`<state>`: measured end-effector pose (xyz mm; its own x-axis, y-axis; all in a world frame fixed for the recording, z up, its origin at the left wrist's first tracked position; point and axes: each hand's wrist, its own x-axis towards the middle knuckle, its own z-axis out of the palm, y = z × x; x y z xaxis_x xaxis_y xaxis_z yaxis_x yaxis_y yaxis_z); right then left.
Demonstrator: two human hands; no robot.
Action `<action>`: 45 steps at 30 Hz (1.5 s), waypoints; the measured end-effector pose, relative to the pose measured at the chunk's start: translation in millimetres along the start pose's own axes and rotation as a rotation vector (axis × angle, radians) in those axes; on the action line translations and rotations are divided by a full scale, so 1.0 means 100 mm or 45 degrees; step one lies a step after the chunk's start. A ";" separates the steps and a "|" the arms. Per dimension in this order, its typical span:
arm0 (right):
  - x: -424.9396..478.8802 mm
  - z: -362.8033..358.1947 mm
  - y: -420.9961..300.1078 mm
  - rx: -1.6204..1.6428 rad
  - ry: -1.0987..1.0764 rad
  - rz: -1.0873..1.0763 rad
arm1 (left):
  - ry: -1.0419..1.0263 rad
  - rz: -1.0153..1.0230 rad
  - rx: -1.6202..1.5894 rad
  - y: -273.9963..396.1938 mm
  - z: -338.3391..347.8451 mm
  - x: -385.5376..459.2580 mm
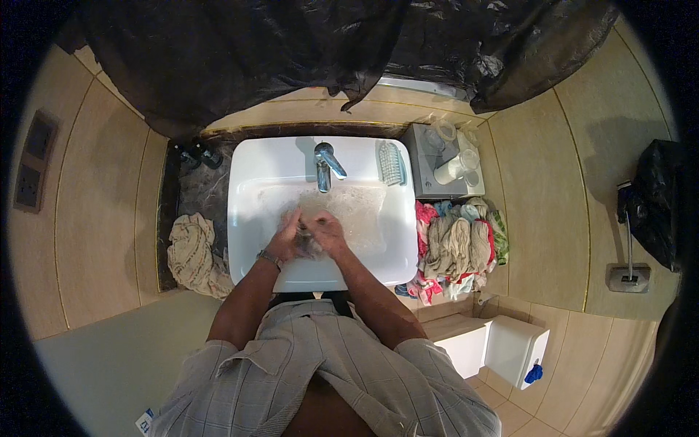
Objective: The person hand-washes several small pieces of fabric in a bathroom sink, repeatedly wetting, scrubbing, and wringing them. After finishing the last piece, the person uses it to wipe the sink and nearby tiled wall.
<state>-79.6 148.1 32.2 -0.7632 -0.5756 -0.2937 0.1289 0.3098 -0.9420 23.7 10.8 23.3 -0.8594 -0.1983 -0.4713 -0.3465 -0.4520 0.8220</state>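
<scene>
Both hands are blurred by motion inside a white rectangular washbasin (401, 235). My left hand (285, 237), with a watch or bracelet on its wrist, is close against my right hand (327, 235). Between them is a blurred beige wet cloth (313, 205), gripped by the fingers of both; its shape cannot be made out. Cloudy, sudsy water (357, 218) covers the basin's floor. Just above the hands stands a chrome single-lever tap (324, 169). A scrubbing brush (391, 164) with pale bristles lies on the basin's back right ledge.
A heap of crumpled clothes (456, 240) borders the basin's right side. Behind it, a grey box (428, 164) carries a white plastic bottle (456, 166). On the left counter are a beige patterned cloth (191, 248) and dark bottles (208, 157). Black plastic sheeting (246, 49) hangs above.
</scene>
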 end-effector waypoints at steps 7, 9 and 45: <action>-0.25 0.54 -0.92 0.024 -0.234 -0.224 | -0.174 0.206 -0.265 -0.22 -0.24 0.04; -0.25 0.55 -0.94 -0.107 -0.104 -0.194 | -0.103 0.285 0.026 -0.19 -0.18 0.04; -0.22 0.21 -0.76 -0.395 0.124 -0.213 | -0.024 0.606 1.807 0.10 0.03 -0.14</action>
<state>-59.6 120.9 107.0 -0.8159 -0.5679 -0.1086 -0.1900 0.4407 -0.8773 31.1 11.5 38.9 -0.9945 -0.0642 -0.0823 -0.0977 0.8506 0.5166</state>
